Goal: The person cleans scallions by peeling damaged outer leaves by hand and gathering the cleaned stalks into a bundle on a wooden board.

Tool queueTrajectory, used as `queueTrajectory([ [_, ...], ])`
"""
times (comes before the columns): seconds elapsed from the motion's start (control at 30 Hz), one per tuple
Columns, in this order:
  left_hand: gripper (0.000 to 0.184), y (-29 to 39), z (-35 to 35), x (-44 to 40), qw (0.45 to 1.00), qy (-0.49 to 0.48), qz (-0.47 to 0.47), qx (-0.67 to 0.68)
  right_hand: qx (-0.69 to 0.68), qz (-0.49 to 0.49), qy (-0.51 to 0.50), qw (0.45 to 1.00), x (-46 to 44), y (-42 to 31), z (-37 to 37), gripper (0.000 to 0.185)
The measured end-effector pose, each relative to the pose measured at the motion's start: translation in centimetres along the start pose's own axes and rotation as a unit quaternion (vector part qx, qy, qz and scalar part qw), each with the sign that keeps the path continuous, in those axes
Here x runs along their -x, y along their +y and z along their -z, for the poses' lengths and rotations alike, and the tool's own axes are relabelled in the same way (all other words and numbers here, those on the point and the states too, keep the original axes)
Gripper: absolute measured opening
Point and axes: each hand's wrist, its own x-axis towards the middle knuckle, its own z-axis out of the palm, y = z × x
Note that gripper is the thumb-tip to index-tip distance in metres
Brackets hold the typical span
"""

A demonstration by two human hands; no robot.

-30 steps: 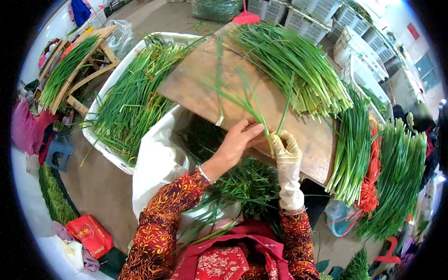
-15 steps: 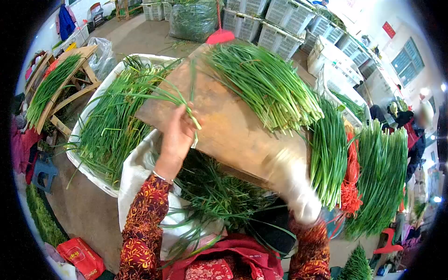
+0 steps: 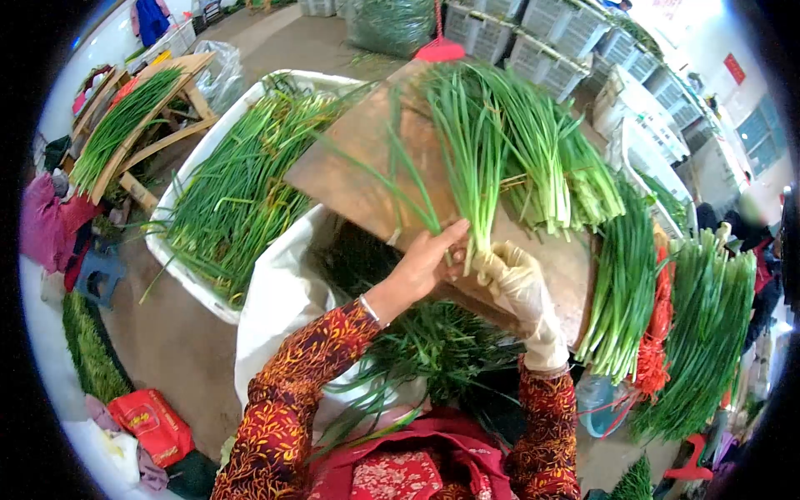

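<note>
Bare and with a bracelet at the wrist, my left hand is closed on a few green stalks at the near edge of the wooden board. Beside it, my right hand, in a pale glove, has its fingers closed round the white ends of a small bunch of green stalks. The bunch's leaves point away over the board. Just right of it lies a larger pile of stalks on the board.
A white crate of loose greens stands left. Below the board is an open white sack with dark greens. Bundled stalks, red ties and more bundles are at right. Stacked crates stand behind; a person is at far right.
My right hand has come back from the right and now holds a bunch beside my left hand. My left hand has moved right with its stalks. The view has shifted.
</note>
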Motion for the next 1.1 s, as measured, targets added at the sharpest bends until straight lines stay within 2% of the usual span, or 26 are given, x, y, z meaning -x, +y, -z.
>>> queueTrajectory([
  [0.03, 0.026, -0.1, 0.8, -0.2, 1.000, -0.030, 0.001, -0.003, -0.073, 0.008, -0.031, 0.997, -0.5, 1.8, -0.6, 0.024],
  [0.07, 0.024, -0.1, 1.3, -0.3, 0.998, -0.061, 0.004, -0.005, -0.077, 0.003, -0.038, 0.996, -0.6, 2.1, -0.9, 0.024],
  [0.13, 0.016, 0.4, 1.4, 0.0, 0.999, -0.034, -0.029, -0.009, -0.147, 0.022, -0.021, 0.989, -0.5, 2.6, -1.0, 0.023],
  [0.2, 0.016, 0.8, 1.6, -0.2, 0.999, 0.022, -0.033, 0.005, -0.061, 0.023, 0.043, 0.997, -1.0, 2.9, -0.2, 0.022],
  [0.23, 0.018, 1.0, 2.4, -0.3, 0.998, -0.019, -0.062, -0.013, 0.025, 0.017, 0.087, 0.996, -1.2, 2.5, 0.1, 0.021],
  [0.27, 0.018, 0.9, 2.5, -0.3, 0.998, -0.017, -0.061, -0.011, 0.111, 0.011, 0.130, 0.985, -1.3, 2.1, 0.4, 0.021],
  [0.3, 0.019, 1.2, 2.2, 0.0, 0.998, 0.000, -0.059, -0.029, 0.203, 0.093, 0.169, 0.960, -1.8, 2.7, 1.0, 0.020],
  [0.33, 0.020, 1.4, 2.0, 0.3, 0.997, 0.016, -0.057, -0.048, 0.304, 0.087, 0.207, 0.926, -2.0, 2.9, 1.8, 0.021],
  [0.4, 0.023, 1.6, 1.9, 0.4, 0.992, -0.005, -0.081, -0.097, 0.369, 0.103, 0.227, 0.895, -1.4, 2.7, 3.0, 0.022],
  [0.47, 0.025, 1.9, 2.3, 0.4, 0.956, -0.002, -0.095, -0.278, 0.396, 0.092, 0.219, 0.887, -0.2, 1.5, 3.8, 0.023],
  [0.6, 0.025, 2.0, 3.0, 0.3, 0.929, 0.062, -0.115, -0.345, 0.462, 0.074, 0.220, 0.856, 1.5, 1.9, 6.3, 0.025],
  [0.63, 0.025, 2.1, 3.1, 0.5, 0.936, 0.063, -0.123, -0.324, 0.466, 0.054, 0.236, 0.851, 2.4, 0.9, 6.0, 0.023],
  [0.67, 0.025, 2.2, 3.1, 0.8, 0.936, 0.065, -0.124, -0.324, 0.415, 0.018, 0.244, 0.876, 3.1, 0.1, 5.6, 0.023],
  [0.73, 0.024, 2.1, 3.0, 1.6, 0.962, 0.078, -0.117, -0.235, 0.277, 0.145, 0.221, 0.924, 3.2, 0.0, 4.4, 0.024],
  [0.8, 0.022, 1.5, 3.3, 2.4, 0.962, 0.082, -0.111, -0.234, 0.228, 0.314, 0.180, 0.904, 2.4, -0.4, 0.6, 0.027],
  [0.87, 0.020, 1.1, 3.7, 3.3, 0.975, 0.030, -0.049, -0.217, 0.416, 0.167, 0.115, 0.887, 2.8, -2.7, -2.9, 0.030],
  [0.97, 0.019, 0.8, 3.2, 4.7, 0.972, 0.067, -0.072, -0.213, 0.430, 0.163, 0.074, 0.885, -0.2, 0.7, -3.1, 0.030],
  [1.0, 0.019, 0.8, 3.1, 5.1, 0.974, 0.084, -0.095, -0.186, 0.468, 0.105, 0.089, 0.873, -0.7, 0.3, -3.1, 0.025],
  [1.03, 0.018, 0.8, 3.3, 5.4, 0.976, 0.098, -0.092, -0.172, 0.067, 0.049, 0.116, 0.990, -2.4, 1.7, -1.9, 0.022],
  [1.07, 0.018, 0.8, 3.6, 5.8, 0.976, 0.103, -0.092, -0.171, -0.346, -0.020, 0.124, 0.930, -4.0, 3.2, -0.1, 0.018],
  [1.1, 0.017, 0.7, 3.9, 6.2, 0.979, 0.097, -0.097, -0.150, -0.289, 0.013, 0.157, 0.944, -4.1, 3.0, 1.5, 0.021],
])
